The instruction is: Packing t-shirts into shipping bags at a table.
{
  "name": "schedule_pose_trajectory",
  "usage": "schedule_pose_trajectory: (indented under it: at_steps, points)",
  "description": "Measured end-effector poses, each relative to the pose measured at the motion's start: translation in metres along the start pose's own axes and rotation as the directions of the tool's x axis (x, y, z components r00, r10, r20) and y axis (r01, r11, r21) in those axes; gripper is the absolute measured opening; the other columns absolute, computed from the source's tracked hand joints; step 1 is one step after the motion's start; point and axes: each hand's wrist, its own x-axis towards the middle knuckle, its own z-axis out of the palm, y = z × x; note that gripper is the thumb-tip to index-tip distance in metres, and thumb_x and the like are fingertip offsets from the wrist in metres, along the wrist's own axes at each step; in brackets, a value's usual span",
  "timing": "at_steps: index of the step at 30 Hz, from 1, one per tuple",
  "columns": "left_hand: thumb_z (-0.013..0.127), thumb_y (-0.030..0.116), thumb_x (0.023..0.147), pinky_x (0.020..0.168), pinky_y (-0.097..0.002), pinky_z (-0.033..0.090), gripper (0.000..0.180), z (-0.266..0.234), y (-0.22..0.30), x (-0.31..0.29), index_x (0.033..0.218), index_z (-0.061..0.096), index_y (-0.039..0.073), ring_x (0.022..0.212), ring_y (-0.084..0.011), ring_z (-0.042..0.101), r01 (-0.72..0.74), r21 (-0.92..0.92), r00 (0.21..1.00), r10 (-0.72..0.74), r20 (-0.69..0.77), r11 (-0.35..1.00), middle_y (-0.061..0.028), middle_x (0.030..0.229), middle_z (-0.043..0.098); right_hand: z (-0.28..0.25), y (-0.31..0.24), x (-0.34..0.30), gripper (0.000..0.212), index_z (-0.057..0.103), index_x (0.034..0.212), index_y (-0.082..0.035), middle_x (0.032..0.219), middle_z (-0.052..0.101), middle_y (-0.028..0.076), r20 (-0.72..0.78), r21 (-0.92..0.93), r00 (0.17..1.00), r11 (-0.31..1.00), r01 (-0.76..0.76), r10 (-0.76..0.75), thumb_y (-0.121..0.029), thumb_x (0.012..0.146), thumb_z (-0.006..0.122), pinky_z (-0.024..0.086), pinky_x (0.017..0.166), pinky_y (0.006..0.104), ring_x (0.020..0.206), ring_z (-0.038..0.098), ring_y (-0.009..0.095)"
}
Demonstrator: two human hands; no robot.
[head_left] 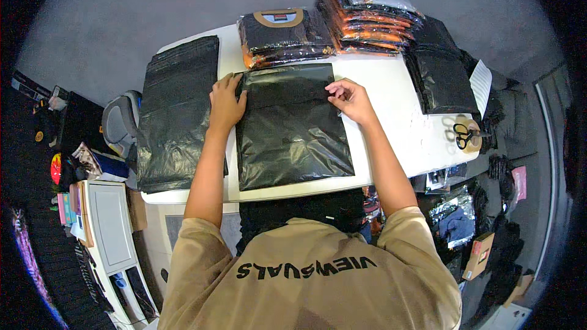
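A black plastic mailer bag lies flat in the middle of the white table, its far flap folded over. My left hand presses flat on the bag's far left corner. My right hand pinches the flap's edge at the far right corner. A stack of empty black bags lies just left of my left hand.
At the table's far edge stand two stacks of packed garments in clear wrap. More black bags lie at the right, with a tape roll and black scissors. Clutter and boxes surround the table.
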Motion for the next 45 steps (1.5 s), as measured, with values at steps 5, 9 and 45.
schedule_pose_trajectory:
  at_steps: [5, 9, 45]
  points:
    - [0.066, 0.017, 0.1, 0.118, -0.0588, 0.04, 0.048, 0.009, -0.017, 0.001, 0.147, 0.064, 0.01, 0.141, -0.0428, 0.051, -0.038, 0.209, 0.996, 0.021, 0.083, 0.977, -0.0182, 0.152, 0.059, -0.002, -0.004, 0.004, 0.024, 0.082, 0.112, -0.008, 0.088, 0.06, -0.004, 0.004, -0.151, 1.0, 0.988, 0.02, -0.02, 0.0, 0.089, 0.082, 0.044, 0.069, 0.024, 0.074, 0.05, 0.005]
    - [0.068, 0.016, 0.098, 0.116, -0.0551, 0.043, 0.045, 0.012, -0.01, 0.005, 0.142, 0.067, 0.007, 0.139, -0.0426, 0.055, -0.005, 0.129, 1.0, 0.003, 0.015, 0.992, -0.0206, 0.146, 0.063, -0.005, 0.02, 0.01, 0.02, 0.08, 0.111, -0.005, 0.086, 0.065, -0.001, -0.222, -0.09, 0.975, 0.996, -0.023, 0.003, -0.007, 0.091, 0.083, 0.047, 0.067, 0.0249, 0.071, 0.053, 0.007]
    - [0.065, 0.0, 0.09, 0.088, -0.0619, 0.054, 0.057, -0.117, 0.103, -0.147, 0.144, 0.049, 0.003, 0.1, -0.0539, 0.07, 0.283, 0.019, 0.871, -0.265, 0.413, 0.959, -0.0344, 0.101, 0.072, -0.01, -0.049, -0.143, 0.051, 0.057, 0.141, -0.007, 0.075, 0.058, -0.006, 0.042, -0.04, 0.955, 0.955, -0.293, 0.295, -0.001, 0.096, 0.079, 0.045, 0.063, 0.0249, 0.067, 0.053, 0.006]
